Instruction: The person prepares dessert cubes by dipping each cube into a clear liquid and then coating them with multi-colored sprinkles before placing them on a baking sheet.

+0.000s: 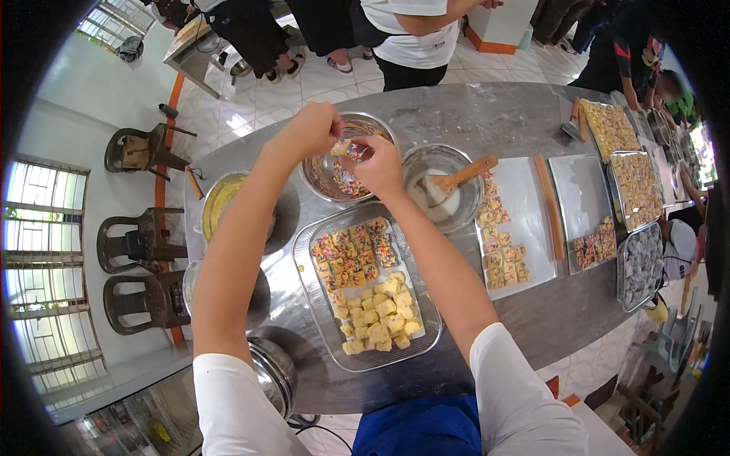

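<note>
Between thumb and fingers, my right hand (381, 166) grips a small pale dough piece (342, 147) with colored sprinkles on it. Just above and left of it is my left hand (319, 126), its fingers bent downward; whether they pinch anything is hidden. Both hands are over a steel bowl (311, 176) with loose sprinkles (349, 181) inside. Nearer to me, a metal mesh tray (303, 271) carries rows of sprinkle-topped squares (348, 253) and a heap of plain yellow pieces (382, 316).
Right of the sprinkles, a steel bowl (476, 214) holds white liquid and a wooden spatula (459, 175). A sheet (522, 194) bears more squares beside a wooden strip (548, 208). Filled trays (636, 182) sit farther right. Left stands a yellow-coated bowl (222, 196). People (410, 45) stand across the table.
</note>
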{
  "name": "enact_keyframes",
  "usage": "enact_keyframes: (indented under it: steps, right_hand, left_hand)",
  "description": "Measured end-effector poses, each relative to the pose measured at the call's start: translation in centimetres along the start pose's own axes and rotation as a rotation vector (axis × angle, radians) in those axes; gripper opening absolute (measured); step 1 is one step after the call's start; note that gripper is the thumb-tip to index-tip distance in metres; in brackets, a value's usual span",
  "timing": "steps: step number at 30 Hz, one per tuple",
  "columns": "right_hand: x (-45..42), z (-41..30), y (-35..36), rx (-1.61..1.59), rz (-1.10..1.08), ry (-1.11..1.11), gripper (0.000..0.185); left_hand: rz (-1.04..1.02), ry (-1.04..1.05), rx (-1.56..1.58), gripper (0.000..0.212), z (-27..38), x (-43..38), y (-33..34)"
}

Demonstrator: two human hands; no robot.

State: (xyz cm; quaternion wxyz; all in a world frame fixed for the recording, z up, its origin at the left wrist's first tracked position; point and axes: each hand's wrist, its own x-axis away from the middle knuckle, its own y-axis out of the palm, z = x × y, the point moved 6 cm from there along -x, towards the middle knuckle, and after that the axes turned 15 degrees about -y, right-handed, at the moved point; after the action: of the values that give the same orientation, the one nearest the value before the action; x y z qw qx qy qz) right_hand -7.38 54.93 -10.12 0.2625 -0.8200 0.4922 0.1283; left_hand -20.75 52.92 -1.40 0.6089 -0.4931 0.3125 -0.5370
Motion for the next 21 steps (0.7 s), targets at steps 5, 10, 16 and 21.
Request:
enact_keyframes:
  steps: [5, 10, 16, 21]
  right_hand:
    - [-0.1, 0.1, 0.1, -0.013, 0.011, -0.011, 0.041]
    - [0.2, 0.0, 0.2, -0.025, 0.014, -0.009, 0.041]
    - [0.4, 0.1, 0.3, -0.015, 0.011, 0.003, 0.04]
    - [0.7, -0.3, -0.1, -0.028, 0.051, -0.021, 0.038]
  left_hand:
    - [-0.007, 0.002, 0.015, 0.015, 0.1, 0.3, -0.2]
    - [0.003, 0.019, -0.027, 0.015, 0.6, 0.5, -0.2]
    - [-0.007, 0.0, 0.015, 0.015, 0.0, 0.7, -0.1]
    - [0.208, -0.255, 0.022, 0.017, -2.3, 1.2, -0.1]
